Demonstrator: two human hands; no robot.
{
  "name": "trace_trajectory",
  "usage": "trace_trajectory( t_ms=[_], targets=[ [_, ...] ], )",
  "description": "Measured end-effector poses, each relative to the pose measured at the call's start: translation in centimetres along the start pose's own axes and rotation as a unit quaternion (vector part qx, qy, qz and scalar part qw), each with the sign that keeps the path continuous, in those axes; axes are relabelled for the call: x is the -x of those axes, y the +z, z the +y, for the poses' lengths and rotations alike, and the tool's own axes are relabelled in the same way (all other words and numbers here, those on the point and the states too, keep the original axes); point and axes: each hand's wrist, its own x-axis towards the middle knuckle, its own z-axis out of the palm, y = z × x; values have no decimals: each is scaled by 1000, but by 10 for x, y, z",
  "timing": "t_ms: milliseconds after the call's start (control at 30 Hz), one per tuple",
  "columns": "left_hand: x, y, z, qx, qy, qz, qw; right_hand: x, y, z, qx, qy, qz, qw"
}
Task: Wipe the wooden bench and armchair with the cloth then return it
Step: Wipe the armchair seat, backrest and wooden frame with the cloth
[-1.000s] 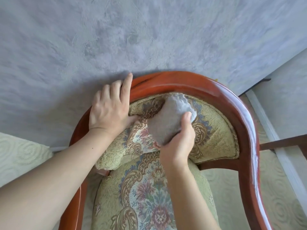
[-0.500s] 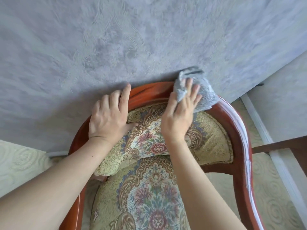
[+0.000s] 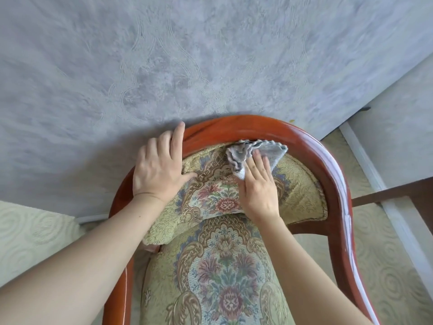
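Right hand [image 3: 257, 188], fingers flat and straight, is pressing the crumpled grey cloth [image 3: 255, 152] against the top of the floral upholstered backrest, touching the curved glossy red-brown wooden armchair frame [image 3: 328, 165]. Left hand [image 3: 159, 170] is resting flat and open on the frame's top rail, thumb on the fabric.

The armchair [image 3: 328, 165] stands with its curved back rail against the wall [image 3: 210, 55]. The left hand [image 3: 159, 170] rests on the rail's left portion, thumb on the backrest cushion [image 3: 300, 184]. To its right, the right hand [image 3: 257, 186] presses the cloth [image 3: 267, 151] against the cushion's upper edge, just below the rail. The seat cushion [image 3: 220, 277] lies nearer the camera.
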Motion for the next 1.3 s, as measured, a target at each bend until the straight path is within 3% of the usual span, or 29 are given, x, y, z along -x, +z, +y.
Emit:
trace_trajectory(
  t_ms=[133, 200, 300, 367, 400, 433, 500, 533, 567, 600, 633, 733, 800, 833, 1000, 1100, 1167, 1300],
  targets=[
    [0, 6, -2, -7, 2, 11, 1000, -7, 28, -75, -171, 214, 35, 961],
    [0, 7, -1, -11, 1, 29, 1000, -4, 36, -108, -242, 190, 12, 951],
    [0, 7, -1, -2, 7, 44, 999, 4, 25, -104, -250, 129, -21, 959],
    [0, 6, -1, -4, 6, 30, 1000, 5, -1, -88, -289, 171, -8, 942],
    [0, 6, -1, -5, 5, 25, 1000, 3, -18, -83, -339, 229, 44, 911],
    [0, 5, -2, -6, 5, 23, 1000, -3, -36, -78, -393, 312, 120, 856],
    [1, 4, -2, -8, 9, 16, 1000, -20, -66, -62, -497, 456, 271, 686],
    [1, 4, -2, -7, 9, 11, 1000, -28, -77, -53, -527, 488, 324, 616],
    [1, 3, -2, -8, 9, 10, 1000, -39, -87, -46, -531, 494, 354, 590],
    [1, 3, -1, -11, 7, 9, 1000, -51, -92, -43, -521, 478, 367, 604],
    [1, 3, -1, -12, 7, 10, 1000, -62, -92, -45, -501, 454, 363, 641],
    [2, 5, -1, -27, 5, 22, 999, -80, -65, -70, -342, 396, 253, 814],
    [1, 7, 0, -47, 2, 26, 999, -81, -39, -96, -257, 265, 170, 914],
    [1, 7, 1, -50, 2, 33, 998, -77, -27, -108, -235, 183, 150, 943],
    [-2, 6, 4, -37, -1, 100, 994, -61, -6, -107, -161, -57, 82, 982],
    [1, 9, -1, -20, 5, 54, 998, -65, -22, -66, -82, -134, 68, 985],
    [1, 7, -2, -7, 5, 32, 999, -66, -33, -38, -63, -86, 90, 990],
    [0, 4, -1, 4, 5, 17, 1000, -51, -50, 10, -52, 122, 144, 981]
  ],
)
